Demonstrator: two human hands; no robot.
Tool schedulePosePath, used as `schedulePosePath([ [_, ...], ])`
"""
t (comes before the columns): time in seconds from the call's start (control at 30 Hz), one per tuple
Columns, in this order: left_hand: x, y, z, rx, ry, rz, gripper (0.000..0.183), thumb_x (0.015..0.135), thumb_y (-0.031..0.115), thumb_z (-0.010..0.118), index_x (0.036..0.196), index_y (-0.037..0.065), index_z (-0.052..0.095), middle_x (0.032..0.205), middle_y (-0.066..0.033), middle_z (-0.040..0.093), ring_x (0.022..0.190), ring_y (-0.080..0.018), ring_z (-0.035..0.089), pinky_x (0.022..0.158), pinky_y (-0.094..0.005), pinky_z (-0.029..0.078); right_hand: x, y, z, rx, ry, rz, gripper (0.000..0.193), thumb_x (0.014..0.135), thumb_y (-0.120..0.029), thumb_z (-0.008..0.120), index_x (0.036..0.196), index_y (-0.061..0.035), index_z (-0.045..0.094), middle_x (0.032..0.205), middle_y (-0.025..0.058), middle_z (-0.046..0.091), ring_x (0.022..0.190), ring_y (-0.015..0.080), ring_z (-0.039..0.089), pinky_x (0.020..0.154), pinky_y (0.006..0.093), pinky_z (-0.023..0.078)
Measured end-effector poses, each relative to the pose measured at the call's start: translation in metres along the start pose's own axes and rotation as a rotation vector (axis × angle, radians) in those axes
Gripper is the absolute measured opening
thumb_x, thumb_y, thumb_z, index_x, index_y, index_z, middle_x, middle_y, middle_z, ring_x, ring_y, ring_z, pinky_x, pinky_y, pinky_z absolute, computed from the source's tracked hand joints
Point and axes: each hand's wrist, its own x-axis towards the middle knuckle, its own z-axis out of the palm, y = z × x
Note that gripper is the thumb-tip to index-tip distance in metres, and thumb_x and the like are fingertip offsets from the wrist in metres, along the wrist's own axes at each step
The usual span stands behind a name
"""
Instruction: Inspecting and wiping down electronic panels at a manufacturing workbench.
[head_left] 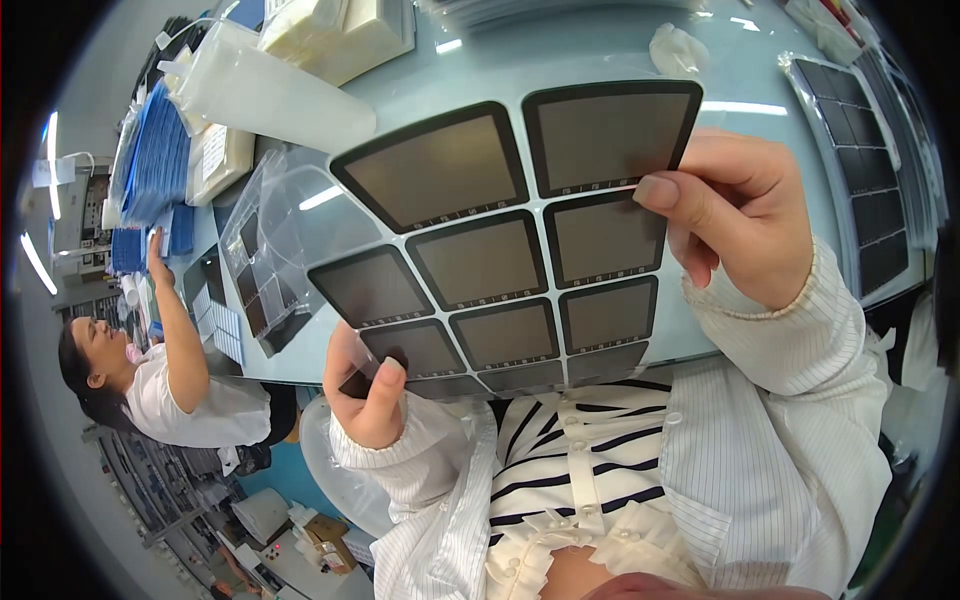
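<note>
gripped at opposite edges, left hand (368, 400) low, right hand (735, 215) high: sheet of dark framed panels (510, 250), raised above pale bench (600, 60), tilted faceward, seemingly for checking. similar sheets in clear bags (275, 250) lying left.

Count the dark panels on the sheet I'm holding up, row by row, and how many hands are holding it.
Sheet, dark panels by row:
Top row: 2
Second row: 3
Third row: 3
Bottom row, partly cut off: 3
Total panels: 11
Hands on sheet: 2, left hand and right hand
</note>
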Motion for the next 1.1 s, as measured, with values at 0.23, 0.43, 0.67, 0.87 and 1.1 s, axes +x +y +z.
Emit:
schedulePosePath([
  [0.23,-0.002,-0.001,-0.009,-0.034,-0.085,0.031,0.060,0.080,0.000,0.058,0.134,-0.007,0.033,0.130,-0.0186,0.046,0.116,-0.0229,0.048,0.096,-0.0321,0.037,0.001,0.000,0.006,-0.058,-0.015,-0.054,0.018,0.086,-0.007,0.056,0.095,0.0065,0.064,0.082,0.0090,0.062,0.036,0.0035,0.043,0.033,0.0157,0.029],
  [0.43,0.001,0.000,-0.012,-0.068,-0.076,0.007,0.063,0.080,-0.003,0.057,0.136,-0.006,0.030,0.133,-0.0219,0.042,0.120,-0.0256,0.045,0.099,-0.0351,0.035,0.005,0.002,0.013,-0.046,-0.001,-0.077,0.018,0.086,-0.006,0.056,0.096,0.0062,0.064,0.085,0.0092,0.062,0.037,0.0034,0.043,0.033,0.0156,0.030],
  [0.67,0.010,0.004,-0.006,-0.074,0.016,0.016,0.068,0.080,-0.002,0.057,0.139,-0.004,0.024,0.123,-0.0222,0.051,0.102,-0.0199,0.056,0.085,-0.0274,0.042,0.018,0.012,0.011,-0.032,-0.036,-0.067,0.018,0.087,-0.007,0.056,0.095,0.0066,0.064,0.089,0.0104,0.063,0.037,0.0041,0.045,0.034,0.0155,0.032],
  [0.87,0.027,0.004,-0.018,-0.087,0.035,-0.003,0.069,0.081,0.000,0.057,0.140,-0.002,0.021,0.113,-0.0200,0.058,0.089,-0.0146,0.059,0.075,-0.0225,0.043,0.038,0.016,0.023,-0.023,0.044,-0.022,0.021,0.090,-0.009,0.053,0.102,0.0054,0.062,0.087,0.0082,0.064,0.036,0.0048,0.046,0.035,0.0139,0.034],
  [1.1,0.039,0.006,-0.018,-0.063,0.108,0.004,0.067,0.081,0.009,0.062,0.137,-0.004,0.027,0.107,-0.0181,0.062,0.093,-0.0164,0.059,0.083,-0.0247,0.041,0.050,0.019,0.030,0.035,0.127,0.015,0.021,0.089,-0.013,0.056,0.103,0.0025,0.063,0.085,0.0062,0.066,0.036,0.0034,0.043,0.035,0.0144,0.030],
])
